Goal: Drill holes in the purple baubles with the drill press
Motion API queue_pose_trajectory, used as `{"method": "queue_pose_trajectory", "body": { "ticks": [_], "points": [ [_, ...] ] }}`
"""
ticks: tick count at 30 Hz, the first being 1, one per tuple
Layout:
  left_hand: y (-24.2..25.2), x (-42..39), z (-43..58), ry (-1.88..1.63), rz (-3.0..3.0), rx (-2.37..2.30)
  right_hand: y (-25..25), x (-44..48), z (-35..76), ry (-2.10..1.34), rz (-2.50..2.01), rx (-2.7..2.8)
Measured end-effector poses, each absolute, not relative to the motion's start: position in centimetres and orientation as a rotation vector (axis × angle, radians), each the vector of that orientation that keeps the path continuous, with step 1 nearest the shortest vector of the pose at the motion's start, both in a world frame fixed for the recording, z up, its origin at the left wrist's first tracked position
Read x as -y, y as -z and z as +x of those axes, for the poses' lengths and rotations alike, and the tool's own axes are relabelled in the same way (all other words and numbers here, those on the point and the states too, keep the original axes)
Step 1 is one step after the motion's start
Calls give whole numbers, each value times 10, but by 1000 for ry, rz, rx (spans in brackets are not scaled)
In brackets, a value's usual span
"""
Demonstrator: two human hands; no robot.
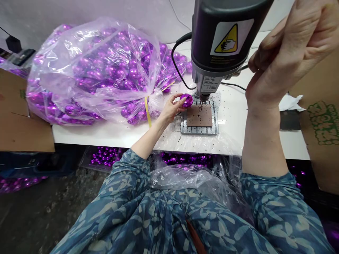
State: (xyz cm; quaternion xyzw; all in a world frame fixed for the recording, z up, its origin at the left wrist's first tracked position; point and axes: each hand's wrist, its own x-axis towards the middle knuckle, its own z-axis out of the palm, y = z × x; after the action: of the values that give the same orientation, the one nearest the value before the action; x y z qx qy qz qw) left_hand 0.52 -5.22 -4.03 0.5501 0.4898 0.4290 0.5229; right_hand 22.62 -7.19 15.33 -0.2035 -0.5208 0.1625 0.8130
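My left hand (171, 108) pinches a shiny purple faceted ball (186, 100) between thumb and fingers. The ball is just left of the drill bit (201, 104), at the edge of a brown board (199, 118) with a dark hole in it. This board lies on the grey slotted base (200, 131) of a small black drill press (224, 38). At the upper right my right hand (288, 53) is raised with its fingers curled. A dark lever (243, 67) runs from the drill press to these fingers, which mostly hide its end.
A large clear bag (106, 70) of purple balls, tied with a yellow strip (147, 111), fills the left of the white table (127, 135). Dark shavings surround the base. Cardboard boxes (23, 113) flank both sides. Below the table edge are more purple balls (185, 158) and clear plastic (193, 176).
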Motion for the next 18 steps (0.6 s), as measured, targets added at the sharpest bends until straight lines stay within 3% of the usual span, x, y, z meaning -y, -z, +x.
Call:
{"method": "queue_pose_trajectory", "body": {
  "ticks": [7, 18],
  "points": [
    [59, 67, 30, -1041, 1549, -1005, -153, 74, 226, -349, -446, 1126],
    [67, 81, 40, -995, 1906, -1160, -153, 72, 226, -319, -439, 1117]
  ]
}}
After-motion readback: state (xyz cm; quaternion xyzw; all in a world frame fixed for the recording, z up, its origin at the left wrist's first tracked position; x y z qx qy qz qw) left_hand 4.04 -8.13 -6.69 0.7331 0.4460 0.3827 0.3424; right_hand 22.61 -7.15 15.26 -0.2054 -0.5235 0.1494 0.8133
